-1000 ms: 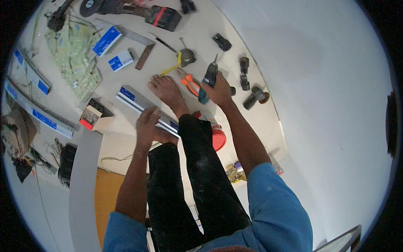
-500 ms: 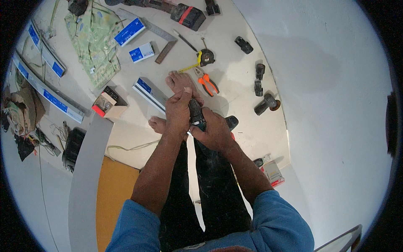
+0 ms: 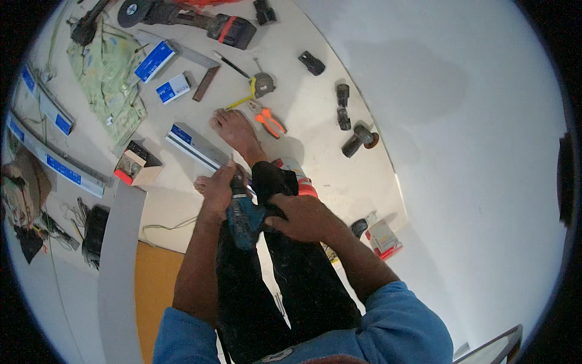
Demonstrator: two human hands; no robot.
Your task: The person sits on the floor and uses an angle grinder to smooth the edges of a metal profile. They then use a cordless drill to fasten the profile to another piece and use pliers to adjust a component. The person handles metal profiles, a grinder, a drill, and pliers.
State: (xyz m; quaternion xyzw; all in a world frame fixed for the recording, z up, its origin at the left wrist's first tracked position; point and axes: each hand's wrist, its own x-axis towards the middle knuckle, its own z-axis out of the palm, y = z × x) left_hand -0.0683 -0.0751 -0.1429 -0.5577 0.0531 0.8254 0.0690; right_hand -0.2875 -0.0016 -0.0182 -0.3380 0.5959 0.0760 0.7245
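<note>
A blue-and-black cordless drill (image 3: 244, 219) is held between my hands, low over my legs. My left hand (image 3: 218, 189) is closed round its dark front end, near the chuck. The fingers of my right hand (image 3: 303, 215) wrap the handle side, which they largely hide. Whether a bit sits in the chuck cannot be made out. Just beyond my left hand lies a long white strip with a blue label (image 3: 197, 145), close to my bare feet. Orange-handled pliers (image 3: 265, 118) rest on the white surface beside my foot.
Farther off lie a tape measure (image 3: 262, 85), a metal square (image 3: 206, 84), blue-and-white boxes (image 3: 155, 61) and an angle grinder (image 3: 233, 31). Several dark tool parts (image 3: 343, 95) lie along the right edge. An open small box (image 3: 129, 167) stands left, a red-and-white box (image 3: 384, 239) right.
The drill has come nearer my body and turned, showing its blue housing. My left hand has shifted left and down, staying at its front; my right hand has moved down to the handle side.
</note>
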